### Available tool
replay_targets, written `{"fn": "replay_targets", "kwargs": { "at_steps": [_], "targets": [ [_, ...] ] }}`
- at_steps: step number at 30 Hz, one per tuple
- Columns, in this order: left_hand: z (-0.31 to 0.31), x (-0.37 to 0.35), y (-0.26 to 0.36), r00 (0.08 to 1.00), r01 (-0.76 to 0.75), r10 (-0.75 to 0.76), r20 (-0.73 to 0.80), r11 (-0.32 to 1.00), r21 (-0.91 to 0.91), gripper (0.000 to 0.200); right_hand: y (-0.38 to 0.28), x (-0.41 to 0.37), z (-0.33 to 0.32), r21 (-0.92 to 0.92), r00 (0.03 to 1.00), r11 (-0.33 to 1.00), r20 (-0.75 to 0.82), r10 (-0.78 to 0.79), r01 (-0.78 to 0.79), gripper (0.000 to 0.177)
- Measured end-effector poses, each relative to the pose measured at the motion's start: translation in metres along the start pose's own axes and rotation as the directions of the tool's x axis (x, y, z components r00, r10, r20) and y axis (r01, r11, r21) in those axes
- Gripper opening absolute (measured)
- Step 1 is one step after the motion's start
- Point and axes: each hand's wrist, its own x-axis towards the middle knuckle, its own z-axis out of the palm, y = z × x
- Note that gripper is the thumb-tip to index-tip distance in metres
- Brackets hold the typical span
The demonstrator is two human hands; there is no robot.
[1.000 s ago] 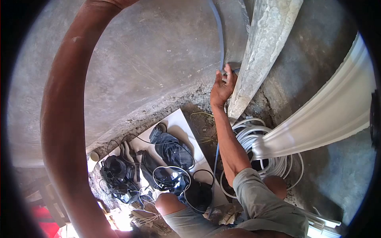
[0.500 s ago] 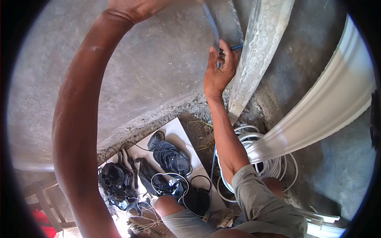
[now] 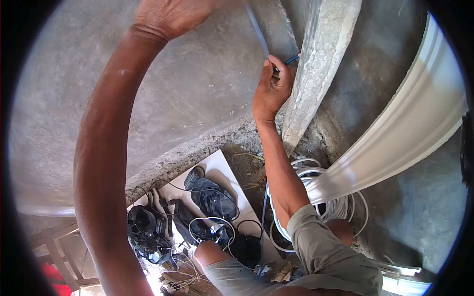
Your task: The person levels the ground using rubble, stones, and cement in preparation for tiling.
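Observation:
My right hand (image 3: 271,93) is closed in a pinch on a thin blue cable (image 3: 257,30), against the rough grey wall. From its fingers the cable rises to the top edge of the view. A darker blue length (image 3: 292,59) runs from the same fingers to the edge of a concrete pillar (image 3: 323,59). My left hand (image 3: 175,17) reaches across the top, near the cable's upper part. Its fingers are blurred and cut off by the frame edge, so I cannot tell what they hold.
Below lies a white board (image 3: 234,177) with dark bags (image 3: 215,197) and tangled cords (image 3: 180,281). A coil of white cable (image 3: 340,209) sits right of my forearm. A long white moulded strip (image 3: 395,133) slants across the right. A wooden frame (image 3: 57,251) stands at lower left.
My left hand and forearm have come slightly down and to the right in view. My right hand's thumb and forefinger have drawn closer together on the blue cable.

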Motion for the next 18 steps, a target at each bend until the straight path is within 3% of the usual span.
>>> {"fn": "replay_targets", "kwargs": {
  "at_steps": [3,6,9,12,18],
  "targets": [
    [-0.017,0.005,-0.003,0.980,-0.010,0.025,0.197,0.997,-0.076,0.011,-0.004,0.000,0.001,-0.007,1.000,1.000,0.006,0.024,-0.024,0.016],
    [-0.012,0.006,-0.004,0.999,-0.017,0.022,0.035,0.989,-0.144,0.012,-0.009,0.001,0.001,-0.069,0.999,0.996,0.015,0.050,-0.049,0.017],
    [-0.021,0.006,-0.007,0.993,-0.033,0.053,0.104,0.982,-0.187,0.011,-0.008,-0.001,0.004,-0.095,0.999,0.994,-0.004,0.049,-0.049,0.019],
    [-0.022,0.008,-0.008,0.995,-0.038,0.062,0.080,0.962,-0.270,0.013,-0.004,0.000,0.006,-0.075,0.999,0.996,-0.022,0.043,-0.044,0.021],
    [-0.015,0.003,-0.004,0.992,-0.053,0.075,0.098,0.977,-0.205,0.016,-0.008,-0.002,0.001,-0.085,0.998,0.994,0.007,0.066,-0.065,0.025]
  ]
}}
